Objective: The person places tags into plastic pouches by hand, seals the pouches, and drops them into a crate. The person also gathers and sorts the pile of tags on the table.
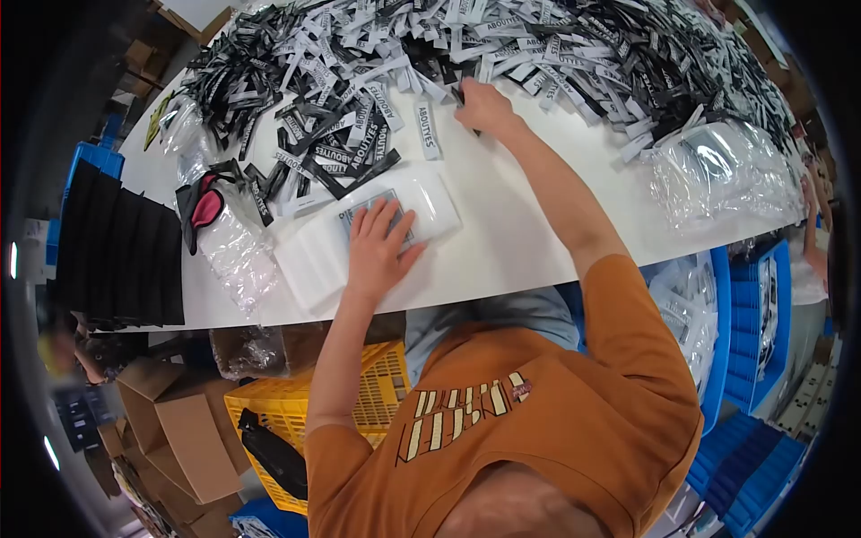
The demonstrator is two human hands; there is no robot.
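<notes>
The white stack [314, 253] lies on the desk [502, 206] near its front edge, a grey printed label [381, 195] on top. The left hand [381, 247] rests palm down on the stack, its grip slack and fingers spread apart, covering part of the label. Beyond the stack and to its right, the right hand [484, 108] is at the edge of the strip heap [502, 40], fingers bent against a dark strip [457, 93] — I cannot tell whether its grip is clamped on it. Just past the stack lies a white strip [426, 130] reading ABOUTYES. Left of the stack are a clear bag [235, 255] and a black-and-pink item [208, 208]; well to its right — a pile of clear plastic [717, 175].
</notes>
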